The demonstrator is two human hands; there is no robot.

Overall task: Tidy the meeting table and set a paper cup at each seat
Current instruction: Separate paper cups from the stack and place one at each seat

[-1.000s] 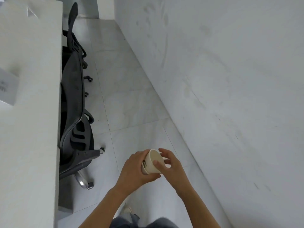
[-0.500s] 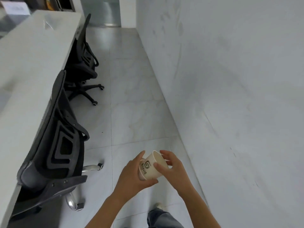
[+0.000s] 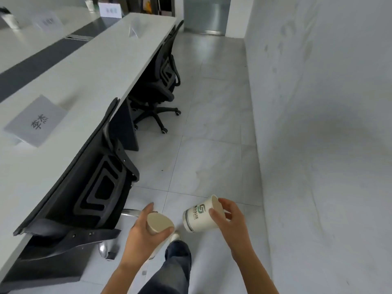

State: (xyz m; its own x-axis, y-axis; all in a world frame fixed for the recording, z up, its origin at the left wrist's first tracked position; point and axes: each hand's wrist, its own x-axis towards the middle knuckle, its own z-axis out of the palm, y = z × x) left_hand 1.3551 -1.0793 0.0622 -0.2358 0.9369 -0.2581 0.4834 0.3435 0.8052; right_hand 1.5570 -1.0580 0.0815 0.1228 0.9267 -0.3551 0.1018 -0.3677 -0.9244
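My right hand [image 3: 232,221] grips a white paper cup with a green logo [image 3: 198,216] by its rim, tilted on its side over the floor. My left hand [image 3: 146,234] holds a stack of paper cups [image 3: 159,222], its open mouth facing up. The two cups are apart by a small gap. The long white meeting table [image 3: 89,66] runs along the left with a name card [image 3: 35,120] at the nearest seat. A paper cup [image 3: 11,21] stands at the table's far left, another cup [image 3: 90,5] at the far end.
Two black office chairs, the near chair [image 3: 93,187] and the far chair [image 3: 161,81], are pushed under the table's right edge. More name cards [image 3: 110,9] stand farther along. A white wall [image 3: 318,124] bounds the right. A tiled aisle [image 3: 212,124] runs between chairs and wall.
My right hand has pulled one cup off the stack and moved it right; before, both hands held the cups together. The view has swung left, showing more of the table.
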